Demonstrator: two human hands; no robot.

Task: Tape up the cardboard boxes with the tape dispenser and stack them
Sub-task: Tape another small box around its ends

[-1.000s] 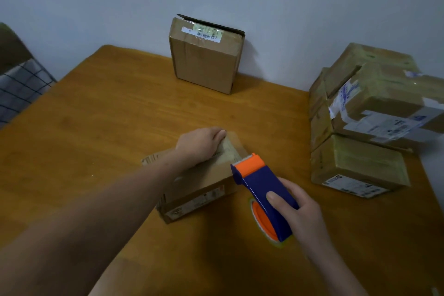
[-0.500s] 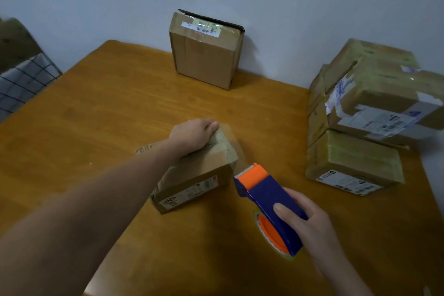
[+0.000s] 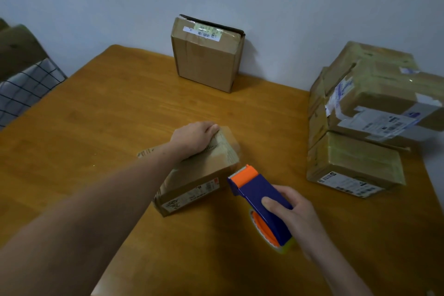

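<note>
Our right grip [image 3: 298, 214] clasps the tape dispenser [image 3: 254, 190], its blade end just right of the small box [image 3: 211, 163] that our left grip [image 3: 194, 138] holds down.

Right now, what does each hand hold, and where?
Right hand: tape dispenser, by its blue body. Left hand: small box, by its far edge.

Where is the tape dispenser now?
Head view, right of centre: the tape dispenser is gripped by the right hand, its orange head beside the small cardboard box under the left hand.
</note>
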